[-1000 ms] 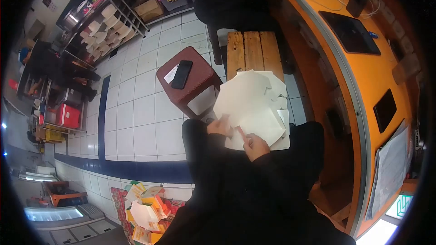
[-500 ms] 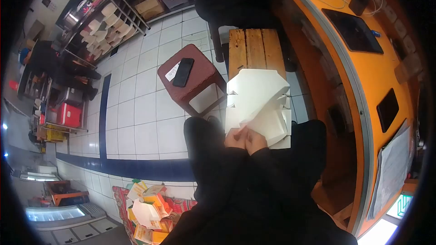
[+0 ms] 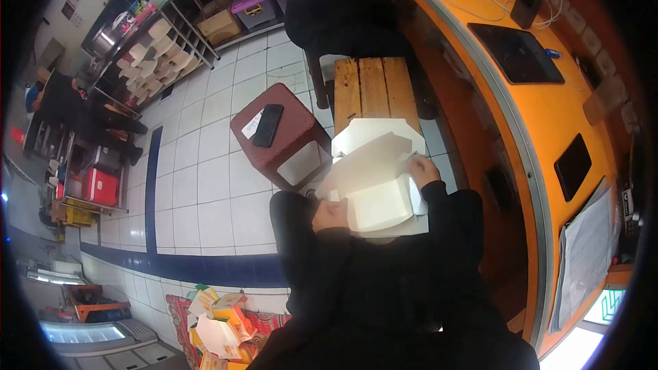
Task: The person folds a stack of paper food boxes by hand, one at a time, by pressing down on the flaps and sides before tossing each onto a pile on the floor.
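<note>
Step looks like folding a flat white carton (image 3: 378, 200) into shape.

To do it well:
- Brace the near left corner firmly so the base panel doesn't slide on the lap.
- Bend the right side flap along its scored crease, not across the panel.
- Keep both walls square before locking any tabs. The board is thin and likely to kink if forced.

Hands:
- Left hand (image 3: 330, 214), centre of frame, is curled shut on the carton's near left edge, thumb on top.
- Right hand (image 3: 423, 170), just right of centre, has its fingers bent over the right side flap, gripping it. The exact pinch is too small to tell.

The carton sits mid-frame on the lap, and its upper flap reaches the near end of the wooden bench (image 3: 370, 85). A brown stool (image 3: 291, 138) with a phone (image 3: 267, 125) on it stands just left.
</note>
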`<state>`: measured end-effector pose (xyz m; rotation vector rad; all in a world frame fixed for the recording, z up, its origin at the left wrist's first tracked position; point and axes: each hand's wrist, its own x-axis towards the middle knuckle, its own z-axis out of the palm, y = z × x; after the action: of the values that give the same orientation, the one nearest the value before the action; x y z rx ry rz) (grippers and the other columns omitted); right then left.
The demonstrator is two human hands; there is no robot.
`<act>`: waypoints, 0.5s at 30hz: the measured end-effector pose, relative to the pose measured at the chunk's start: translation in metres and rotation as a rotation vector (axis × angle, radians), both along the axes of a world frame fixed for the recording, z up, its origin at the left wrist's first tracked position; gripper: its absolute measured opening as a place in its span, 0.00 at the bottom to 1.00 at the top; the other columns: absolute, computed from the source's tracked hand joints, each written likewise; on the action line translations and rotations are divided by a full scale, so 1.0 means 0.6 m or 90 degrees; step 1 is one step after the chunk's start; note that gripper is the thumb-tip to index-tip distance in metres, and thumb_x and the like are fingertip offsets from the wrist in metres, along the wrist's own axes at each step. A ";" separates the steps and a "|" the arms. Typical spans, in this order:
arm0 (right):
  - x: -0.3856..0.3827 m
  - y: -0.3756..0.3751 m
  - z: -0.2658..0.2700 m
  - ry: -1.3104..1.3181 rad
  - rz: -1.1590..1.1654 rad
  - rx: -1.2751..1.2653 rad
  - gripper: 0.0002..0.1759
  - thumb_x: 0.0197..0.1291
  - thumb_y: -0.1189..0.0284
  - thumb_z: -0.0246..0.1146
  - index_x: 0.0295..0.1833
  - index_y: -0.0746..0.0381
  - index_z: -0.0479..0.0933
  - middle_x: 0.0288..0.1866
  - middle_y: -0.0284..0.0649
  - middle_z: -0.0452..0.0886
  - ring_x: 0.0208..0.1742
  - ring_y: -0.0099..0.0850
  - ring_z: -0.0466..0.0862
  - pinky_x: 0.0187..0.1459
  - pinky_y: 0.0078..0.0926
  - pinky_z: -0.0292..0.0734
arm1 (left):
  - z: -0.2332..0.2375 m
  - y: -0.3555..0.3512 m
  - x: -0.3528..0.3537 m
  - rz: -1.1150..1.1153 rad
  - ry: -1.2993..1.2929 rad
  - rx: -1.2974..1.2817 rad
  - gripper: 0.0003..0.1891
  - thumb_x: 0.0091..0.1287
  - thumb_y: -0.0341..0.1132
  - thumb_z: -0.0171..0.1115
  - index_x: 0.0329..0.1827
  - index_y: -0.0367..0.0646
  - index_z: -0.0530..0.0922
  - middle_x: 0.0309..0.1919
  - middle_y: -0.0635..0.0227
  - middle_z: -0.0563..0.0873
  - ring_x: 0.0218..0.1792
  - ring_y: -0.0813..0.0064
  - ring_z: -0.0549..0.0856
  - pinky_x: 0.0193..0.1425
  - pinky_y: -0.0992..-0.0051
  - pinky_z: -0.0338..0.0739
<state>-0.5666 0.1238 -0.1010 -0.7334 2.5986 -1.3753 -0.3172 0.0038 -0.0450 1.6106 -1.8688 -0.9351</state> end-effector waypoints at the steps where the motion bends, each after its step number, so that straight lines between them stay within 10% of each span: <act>1: -0.001 -0.007 0.002 -0.102 0.048 -0.019 0.16 0.61 0.62 0.67 0.42 0.66 0.81 0.37 0.44 0.84 0.42 0.40 0.83 0.47 0.35 0.78 | 0.000 0.003 0.005 -0.093 -0.008 -0.203 0.13 0.57 0.43 0.74 0.31 0.43 0.83 0.24 0.67 0.84 0.26 0.71 0.83 0.33 0.71 0.76; 4: 0.035 0.001 0.045 -0.142 0.048 0.000 0.17 0.61 0.61 0.68 0.36 0.67 0.80 0.34 0.45 0.85 0.37 0.38 0.84 0.42 0.33 0.79 | 0.040 0.019 -0.022 -0.360 -0.044 -0.351 0.15 0.59 0.46 0.73 0.33 0.43 0.82 0.27 0.64 0.85 0.29 0.66 0.85 0.35 0.66 0.78; 8: 0.072 0.007 0.076 -0.106 0.043 -0.020 0.15 0.61 0.63 0.68 0.36 0.66 0.80 0.29 0.43 0.84 0.31 0.33 0.85 0.36 0.32 0.79 | 0.034 0.067 -0.094 -0.455 -0.025 0.096 0.23 0.61 0.54 0.67 0.40 0.39 0.84 0.29 0.57 0.88 0.33 0.59 0.88 0.41 0.62 0.80; 15: 0.108 0.014 0.102 -0.373 0.003 -0.126 0.13 0.62 0.69 0.68 0.34 0.69 0.78 0.26 0.41 0.84 0.23 0.25 0.84 0.29 0.22 0.82 | -0.055 0.055 -0.133 -0.410 0.025 0.273 0.19 0.67 0.47 0.60 0.32 0.38 0.85 0.26 0.55 0.87 0.31 0.60 0.88 0.40 0.63 0.81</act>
<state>-0.5017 0.1324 -0.0398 -0.2865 2.0262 -1.5695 -0.3973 0.0367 -0.0778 1.1754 -2.3208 -1.7166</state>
